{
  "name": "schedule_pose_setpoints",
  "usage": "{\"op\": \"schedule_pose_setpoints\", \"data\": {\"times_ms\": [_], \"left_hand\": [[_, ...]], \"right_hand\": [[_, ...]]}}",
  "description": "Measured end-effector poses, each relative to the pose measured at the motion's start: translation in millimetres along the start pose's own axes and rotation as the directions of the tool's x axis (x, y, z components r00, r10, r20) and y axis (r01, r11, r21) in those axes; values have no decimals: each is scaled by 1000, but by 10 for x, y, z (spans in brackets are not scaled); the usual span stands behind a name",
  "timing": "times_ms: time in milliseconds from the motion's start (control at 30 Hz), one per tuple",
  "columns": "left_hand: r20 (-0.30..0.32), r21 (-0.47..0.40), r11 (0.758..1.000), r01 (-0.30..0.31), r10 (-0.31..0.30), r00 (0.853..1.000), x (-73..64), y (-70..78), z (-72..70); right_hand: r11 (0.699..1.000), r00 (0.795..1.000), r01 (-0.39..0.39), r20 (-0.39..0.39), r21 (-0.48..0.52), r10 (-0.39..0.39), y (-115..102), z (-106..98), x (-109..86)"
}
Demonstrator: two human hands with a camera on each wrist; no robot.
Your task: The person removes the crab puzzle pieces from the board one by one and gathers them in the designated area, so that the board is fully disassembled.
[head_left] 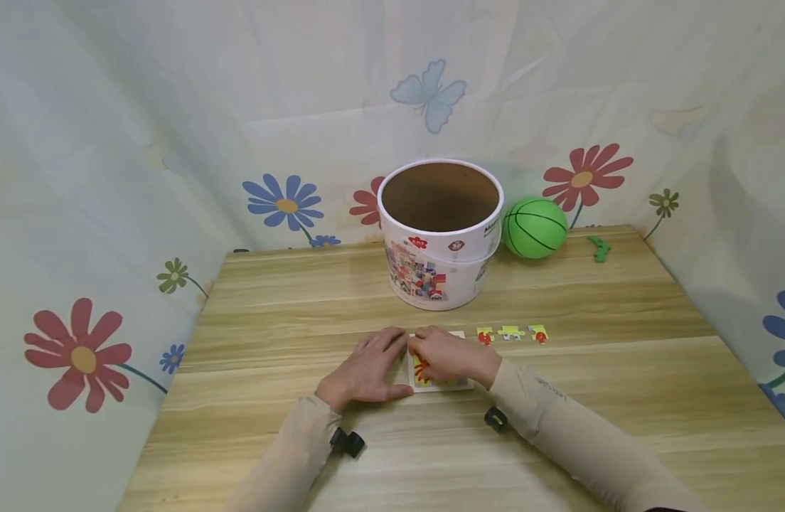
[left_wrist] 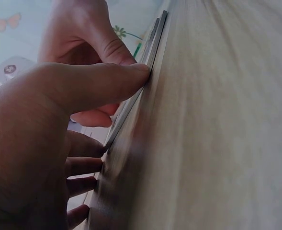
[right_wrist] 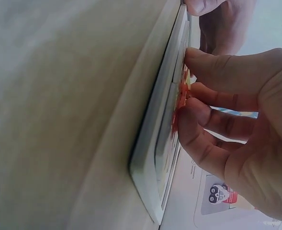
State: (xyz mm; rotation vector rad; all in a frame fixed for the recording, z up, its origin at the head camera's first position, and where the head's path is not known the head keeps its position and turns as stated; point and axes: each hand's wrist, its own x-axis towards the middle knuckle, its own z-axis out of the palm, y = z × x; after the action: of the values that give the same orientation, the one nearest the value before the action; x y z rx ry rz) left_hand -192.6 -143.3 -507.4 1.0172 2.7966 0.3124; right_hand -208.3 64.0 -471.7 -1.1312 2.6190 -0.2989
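Note:
A small jigsaw board (head_left: pixel 440 388) with a pale rim and a red and yellow picture lies flat on the table, between the two hands. Along its left side rests my left hand (head_left: pixel 370 371), thumb at the near corner and fingertips by the far one; in the left wrist view the thumb (left_wrist: pixel 131 76) touches the board's edge. My right hand (head_left: pixel 453 355) reaches over the board and covers much of it. In the right wrist view its curled fingers and thumb pinch a red and yellow puzzle piece (right_wrist: pixel 183 91) at the board's surface.
Three loose puzzle pieces (head_left: pixel 511 332) lie in a row right of the board. Behind stands a big white bucket (head_left: pixel 431 267) with printed pictures, a green ball (head_left: pixel 535 227) beside it. A small green toy (head_left: pixel 600 248) lies at the far right. Flowered curtains (head_left: pixel 303 128) surround the wooden table.

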Motion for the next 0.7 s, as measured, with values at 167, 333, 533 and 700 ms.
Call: {"op": "schedule_pose_setpoints", "data": {"times_ms": [167,333,533,700], "left_hand": [[10,3,1000,12,-12,1000,8,-9,-10],[6,1,1000,14,-14,1000,10,-17,-13],[8,-2,1000,18,-18,1000,6,-12,-9],[8,3,1000,14,-14,1000,2,-13,8]], "right_hand": [[1000,1000,-3,-13,3,3,25,7,15],[1000,1000,-1,-28,16,1,34,11,16],[999,999,0,-50,35,2,9,-33,-20],[998,999,-5,-44,64,8,25,-34,-32]]}}
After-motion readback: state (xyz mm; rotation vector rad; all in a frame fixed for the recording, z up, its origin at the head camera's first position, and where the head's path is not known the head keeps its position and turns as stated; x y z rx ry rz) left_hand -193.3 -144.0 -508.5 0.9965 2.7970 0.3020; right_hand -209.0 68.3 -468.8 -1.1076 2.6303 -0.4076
